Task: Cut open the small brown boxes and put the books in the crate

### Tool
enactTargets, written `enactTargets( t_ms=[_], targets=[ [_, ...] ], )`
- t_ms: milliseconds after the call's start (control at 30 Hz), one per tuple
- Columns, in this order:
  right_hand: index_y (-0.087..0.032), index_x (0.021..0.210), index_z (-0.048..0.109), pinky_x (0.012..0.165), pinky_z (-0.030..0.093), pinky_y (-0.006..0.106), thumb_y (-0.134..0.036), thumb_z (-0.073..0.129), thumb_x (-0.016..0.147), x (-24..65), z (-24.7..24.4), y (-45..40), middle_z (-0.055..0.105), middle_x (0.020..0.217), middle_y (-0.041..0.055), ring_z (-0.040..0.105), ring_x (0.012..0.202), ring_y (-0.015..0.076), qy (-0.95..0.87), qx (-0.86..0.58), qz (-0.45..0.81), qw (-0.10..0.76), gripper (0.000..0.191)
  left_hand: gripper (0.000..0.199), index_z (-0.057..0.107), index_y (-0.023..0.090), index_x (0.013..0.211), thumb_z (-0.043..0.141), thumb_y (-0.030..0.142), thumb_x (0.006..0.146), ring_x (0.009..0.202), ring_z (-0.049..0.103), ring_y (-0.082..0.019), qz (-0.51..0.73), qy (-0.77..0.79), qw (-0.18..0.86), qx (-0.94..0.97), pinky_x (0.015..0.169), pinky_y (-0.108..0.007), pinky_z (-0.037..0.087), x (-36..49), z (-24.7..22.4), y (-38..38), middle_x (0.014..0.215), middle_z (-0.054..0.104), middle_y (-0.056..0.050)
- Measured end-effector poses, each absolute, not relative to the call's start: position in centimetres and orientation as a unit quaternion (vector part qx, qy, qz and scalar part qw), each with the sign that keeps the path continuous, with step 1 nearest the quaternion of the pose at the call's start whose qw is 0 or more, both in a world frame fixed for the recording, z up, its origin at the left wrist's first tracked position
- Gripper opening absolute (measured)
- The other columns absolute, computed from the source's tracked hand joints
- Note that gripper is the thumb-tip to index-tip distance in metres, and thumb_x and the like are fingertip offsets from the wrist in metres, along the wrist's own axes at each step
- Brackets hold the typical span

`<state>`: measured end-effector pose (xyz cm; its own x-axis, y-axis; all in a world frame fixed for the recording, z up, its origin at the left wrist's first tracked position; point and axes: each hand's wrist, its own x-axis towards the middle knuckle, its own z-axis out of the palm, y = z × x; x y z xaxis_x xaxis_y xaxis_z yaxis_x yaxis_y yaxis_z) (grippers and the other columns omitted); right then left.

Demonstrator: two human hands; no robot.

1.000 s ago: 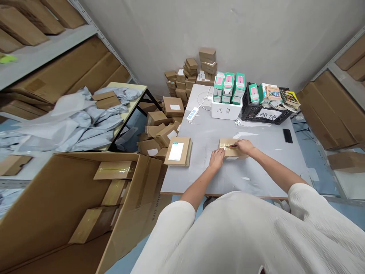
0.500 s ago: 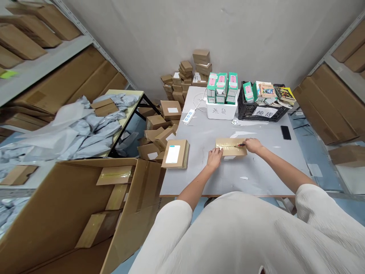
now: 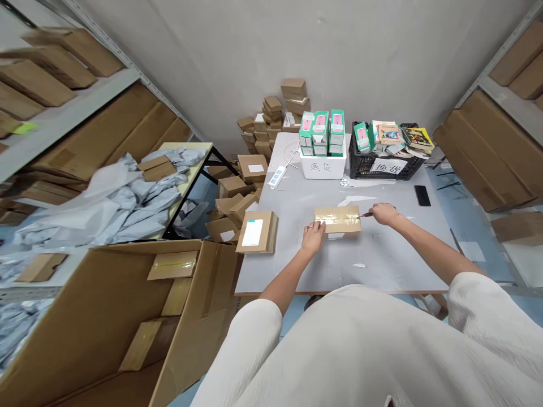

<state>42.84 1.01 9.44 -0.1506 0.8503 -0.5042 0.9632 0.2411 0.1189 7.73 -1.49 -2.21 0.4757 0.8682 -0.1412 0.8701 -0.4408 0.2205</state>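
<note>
A small cardboard box (image 3: 338, 217) with shiny clear tape along its top lies on the grey table. My left hand (image 3: 314, 235) grips its left end, fingers on the top near the edge. In my right hand (image 3: 384, 214) is a slim utility knife (image 3: 366, 215) with a red and black handle, held closed in the fingers. Its thin tip points left at the box's right end, at the height of the tape seam. A white label shows partly at the box's near side.
A flat labelled box (image 3: 255, 233) lies at the table's left. Behind stand a white bin (image 3: 322, 168) of green boxes, a black crate (image 3: 360, 164) of books, a power strip (image 3: 277, 177) and a phone (image 3: 422, 195). A large open carton (image 3: 220, 277) stands lower left.
My right hand has drawn the knife rightward, from over the tape to the box's right end. My left hand stays on the box. The whole view has shifted slightly.
</note>
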Motion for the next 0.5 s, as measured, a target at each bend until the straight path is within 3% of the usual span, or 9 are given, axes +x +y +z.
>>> enactTargets(
  t_ms=[133,267,400,500],
  targets=[
    [-0.022,0.124,0.081,0.089,0.051,0.038,-0.020,0.050,0.105,45.6,9.1,0.0,0.075,0.130,0.0184,0.071,0.114,0.0320,0.736,0.620,-0.135,0.237,0.036,0.081,0.043,0.030,0.165,0.060,0.006,0.090,0.145,0.049,-0.034,-0.003,0.526,0.136,0.840,0.119,-0.048,0.037,8.2,-1.9,-1.6,0.154,0.055,-0.015],
    [-0.025,0.123,0.080,0.082,0.049,0.035,-0.029,0.047,0.108,47.7,8.2,-1.5,0.077,0.127,0.0155,0.071,0.110,0.0307,0.720,0.647,-0.150,0.201,0.037,0.066,0.046,0.025,0.161,0.062,0.022,0.097,0.146,0.047,-0.038,0.016,0.547,0.134,0.826,0.121,-0.052,0.036,10.2,-1.2,-1.3,0.152,0.054,-0.018],
    [-0.026,0.127,0.079,0.079,0.047,0.035,-0.031,0.049,0.107,48.4,7.2,-2.3,0.077,0.127,0.0142,0.070,0.111,0.0318,0.714,0.658,-0.170,0.169,0.037,0.071,0.043,0.025,0.159,0.072,0.036,0.096,0.150,0.044,-0.037,0.012,0.509,0.148,0.848,0.124,-0.051,0.034,13.9,-0.4,-0.4,0.160,0.049,-0.018],
    [-0.028,0.127,0.079,0.079,0.046,0.034,-0.033,0.050,0.107,48.6,6.8,-2.4,0.077,0.127,0.0125,0.069,0.112,0.0316,0.713,0.661,-0.187,0.139,0.036,0.070,0.047,0.024,0.154,0.078,0.036,0.092,0.145,0.050,-0.036,-0.022,0.460,0.166,0.872,0.121,-0.047,0.036,16.6,-0.1,0.5,0.153,0.055,-0.017]
  ],
)
